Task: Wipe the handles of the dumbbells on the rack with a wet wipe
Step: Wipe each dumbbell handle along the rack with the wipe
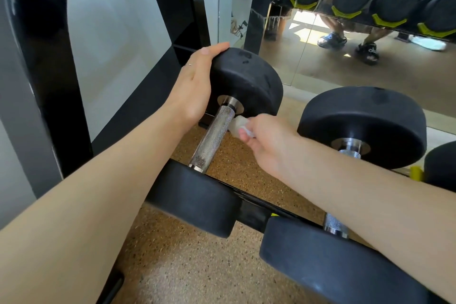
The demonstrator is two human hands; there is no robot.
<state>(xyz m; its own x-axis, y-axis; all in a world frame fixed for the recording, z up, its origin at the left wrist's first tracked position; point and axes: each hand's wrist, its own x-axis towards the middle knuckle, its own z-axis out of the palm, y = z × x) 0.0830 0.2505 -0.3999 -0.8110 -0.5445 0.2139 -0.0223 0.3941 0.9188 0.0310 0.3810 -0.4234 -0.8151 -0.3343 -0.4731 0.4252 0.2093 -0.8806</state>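
Hiding most of the second handle [335, 226], the right forearm crosses the neighbouring dumbbell [362, 126]; the right hand [269, 140] pinches a crumpled white wipe [238, 126] against the far end of the first handle [212, 140], which is knurled steel; the left hand [195, 84] curls over the far black head [249, 81] of that dumbbell on the rack [249, 215]; the wipe's shape is partly covered by fingers.

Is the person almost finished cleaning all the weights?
Probably not. Nothing shows which handles are already wiped. Right now the right hand pinches the wet wipe against the far end of the first dumbbell's handle, while the left hand holds its far weight. The next dumbbell's handle, mostly hidden by the arm, has no wipe on it, and another weight sits beyond.
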